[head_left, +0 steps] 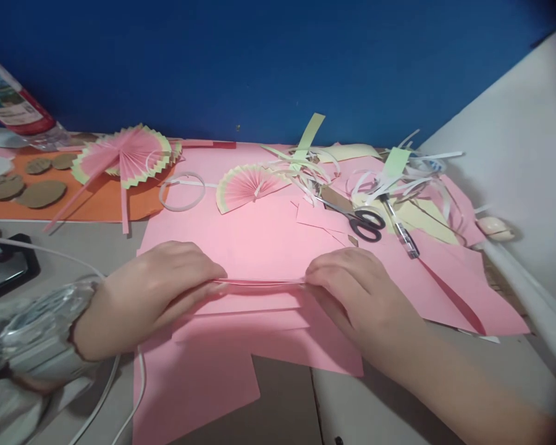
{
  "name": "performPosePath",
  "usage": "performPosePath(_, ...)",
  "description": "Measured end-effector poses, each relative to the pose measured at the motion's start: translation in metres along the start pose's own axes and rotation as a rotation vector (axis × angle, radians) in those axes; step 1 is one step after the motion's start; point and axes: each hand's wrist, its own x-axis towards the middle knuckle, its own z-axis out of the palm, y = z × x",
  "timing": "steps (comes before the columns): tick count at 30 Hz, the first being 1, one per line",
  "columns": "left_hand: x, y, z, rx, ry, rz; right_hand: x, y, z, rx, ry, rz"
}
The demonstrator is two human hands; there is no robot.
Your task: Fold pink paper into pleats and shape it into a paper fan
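Note:
A pink paper strip, folded into narrow layers, stretches between my two hands just above the pink sheets. Its left end is pinched by my left hand, which is closed with the thumb below. At the other end, my right hand is closed on the strip, fingers over the top. Beneath lie flat pink paper sheets, partly overlapping. Behind them rests a small pleated pink fan with a yellow-green edge.
Scissors and a pen lie right, among paper scraps. At left are a larger paper fan, cardboard discs, a tilted bottle, a phone-like black device and a white cable. A blue wall stands behind.

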Motion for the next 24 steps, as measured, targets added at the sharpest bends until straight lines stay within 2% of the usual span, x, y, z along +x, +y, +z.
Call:
performPosePath(3,0.001,0.000,0.000,0.060,0.069,0.076,0.010,-0.005,-0.001,-0.014,-0.014,0.019)
performPosePath(6,0.001,-0.001,-0.003,0.157,0.114,0.168,0.022,-0.009,0.000,-0.097,-0.056,-0.070)
performPosePath(8,-0.001,-0.003,-0.012,0.254,0.160,0.193,0.031,-0.010,-0.003,-0.207,0.011,-0.173)
performPosePath(11,-0.009,-0.002,-0.026,0.411,0.243,0.174,0.037,-0.010,-0.010,-0.382,0.189,-0.328)
performPosePath(12,-0.013,0.000,-0.027,0.458,0.252,0.171,0.035,-0.010,-0.010,-0.408,0.206,-0.372)
performPosePath(14,-0.022,0.006,-0.020,0.539,0.210,0.141,0.027,-0.012,-0.005,-0.395,0.155,-0.405)
performPosePath(16,-0.032,0.012,-0.003,0.528,0.126,0.127,0.014,-0.015,0.007,-0.338,0.042,-0.418)
performPosePath(18,-0.044,0.016,0.018,0.508,0.113,0.118,-0.001,-0.019,0.022,-0.262,-0.014,-0.417)
performPosePath(21,-0.057,0.017,0.039,0.445,0.092,0.093,-0.016,-0.024,0.036,-0.155,-0.143,-0.278)
performPosePath(24,-0.055,0.016,0.042,0.399,0.102,0.108,-0.018,-0.026,0.039,-0.081,-0.221,-0.165)
